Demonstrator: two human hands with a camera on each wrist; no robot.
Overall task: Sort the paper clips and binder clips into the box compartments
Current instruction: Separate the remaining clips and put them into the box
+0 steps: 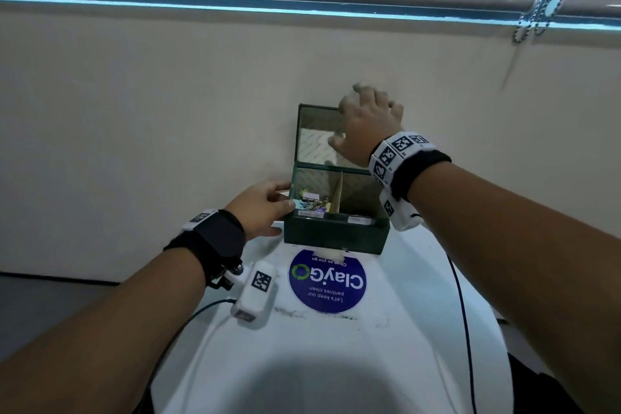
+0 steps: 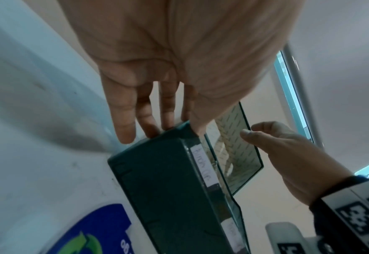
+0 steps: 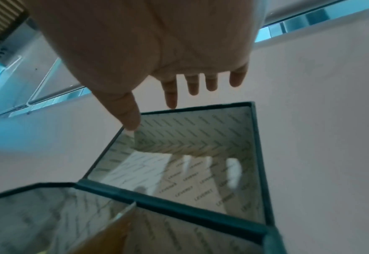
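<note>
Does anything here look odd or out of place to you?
Nothing looks spilled or broken. The green box sits square on the white table, lid open. One oddity: coloured clips show only in the left compartment; what I can see of the right one looks empty.

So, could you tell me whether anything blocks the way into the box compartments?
Nothing visible does: the lid stands open, leaving both compartments clear from above. The right hand reaches toward the lid's top edge.
</note>
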